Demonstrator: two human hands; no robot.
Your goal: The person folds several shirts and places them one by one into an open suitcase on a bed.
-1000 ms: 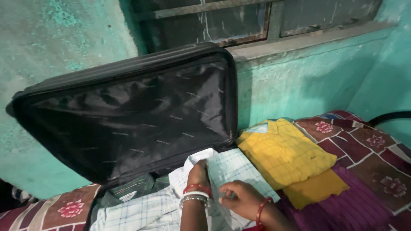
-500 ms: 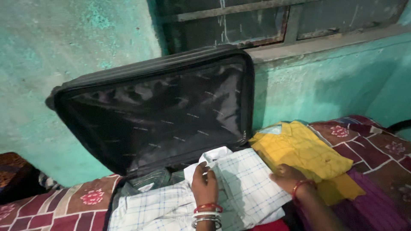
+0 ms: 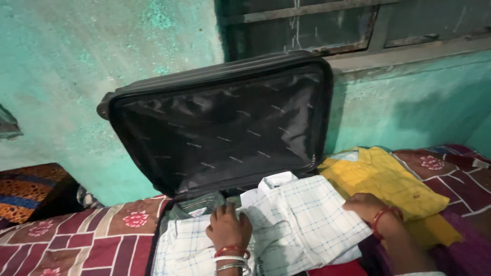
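your left hand (image 3: 228, 228) lies flat and open on the white checked shirt (image 3: 302, 225), pressing it so it stays folded in the suitcase (image 3: 225, 128). your right hand (image 3: 365, 207) lies open at the shirt's right edge, beside the yellow shirt (image 3: 383, 179), gripping nothing

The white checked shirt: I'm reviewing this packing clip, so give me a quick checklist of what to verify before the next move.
1. Suitcase lid open, leaning on the wall: ok.
2. Left hand flat on the white checked shirt: ok.
3. Right hand at the shirt's right edge: ok.
4. Shirt fully inside the suitcase: not ok, its right side overhangs.
5. Yellow shirt apart on the bedspread: ok.
6. Room under the shirt: cannot tell.
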